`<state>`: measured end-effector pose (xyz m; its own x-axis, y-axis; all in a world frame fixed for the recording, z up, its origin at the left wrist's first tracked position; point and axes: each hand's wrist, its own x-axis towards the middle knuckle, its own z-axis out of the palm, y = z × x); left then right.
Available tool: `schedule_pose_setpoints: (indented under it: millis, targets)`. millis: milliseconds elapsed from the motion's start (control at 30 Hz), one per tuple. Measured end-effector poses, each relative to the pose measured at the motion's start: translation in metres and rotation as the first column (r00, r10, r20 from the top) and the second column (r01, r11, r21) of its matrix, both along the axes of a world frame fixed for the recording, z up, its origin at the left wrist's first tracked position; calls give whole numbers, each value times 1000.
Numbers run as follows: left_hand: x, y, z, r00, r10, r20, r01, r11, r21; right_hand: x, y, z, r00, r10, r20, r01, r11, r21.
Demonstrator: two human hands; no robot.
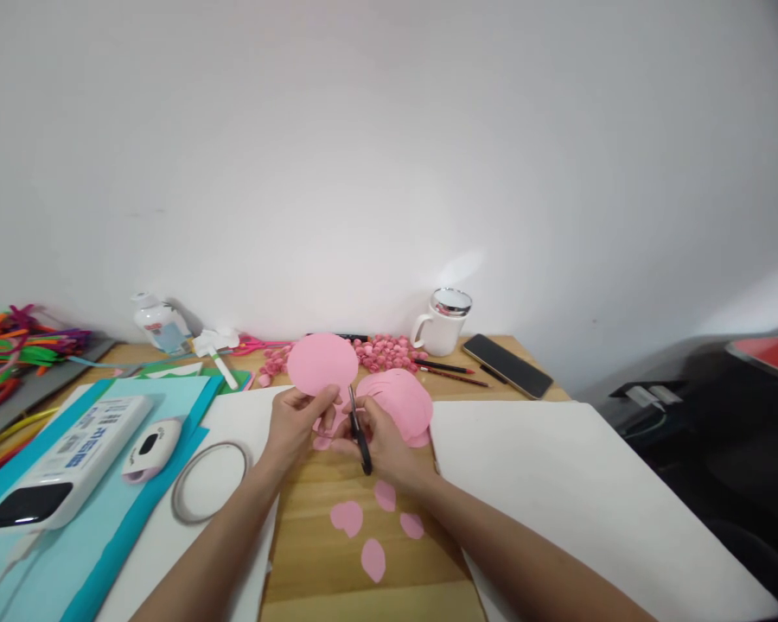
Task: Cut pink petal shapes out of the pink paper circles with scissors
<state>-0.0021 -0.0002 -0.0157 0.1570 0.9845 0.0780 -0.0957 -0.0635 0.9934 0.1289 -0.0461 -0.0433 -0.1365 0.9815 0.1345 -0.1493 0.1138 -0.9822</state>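
Note:
Pinched by its lower edge, a pink paper circle (pixel 322 363) stands upright in my left hand (pixel 302 421). My right hand (pixel 381 441) grips black-handled scissors (pixel 359 432), their blades pointing up close beside the circle. Whether the blades touch the paper I cannot tell. Behind my right hand lies a stack of pink paper circles (pixel 402 402). Several small pink paper petals lie on the wooden table nearer to me, among them a heart-shaped piece (pixel 347 518) and a pointed petal (pixel 373 560).
Curled pink paper pieces (pixel 389 352) line the wall beside a white mug (pixel 442 324), pencils (pixel 454 371) and a phone (pixel 507 366). At left are a tape roll (pixel 209 482), a power bank (pixel 71 462), a glue bottle (pixel 162 324) and coloured pipe cleaners (pixel 26 345). White sheets (pixel 557 492) flank the work area.

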Motion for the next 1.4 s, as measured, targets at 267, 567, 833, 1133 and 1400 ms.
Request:
schedule_pose_setpoints:
  millis: [267,567,833,1133,1400]
  targets:
    - [3,-3,-2,991,-20,-134,20,1000,-4,-1,3,-4,997,36,-62,-34,999,26]
    - [3,-3,-4,988,-31,-155,19,997,-74,1,2,-2,1000,-13,-16,14,999,29]
    - [3,1,-15,993,-38,-112,28,996,-84,0,4,-2,997,12,-76,-12,1000,-4]
    - [4,0,-13,990,20,-139,-35,993,-111,-1,3,1,997,-25,-71,25,1000,6]
    - [4,-1,-11,995,-24,-101,11,992,-122,-1,1,5,996,-27,-90,26,1000,-13]
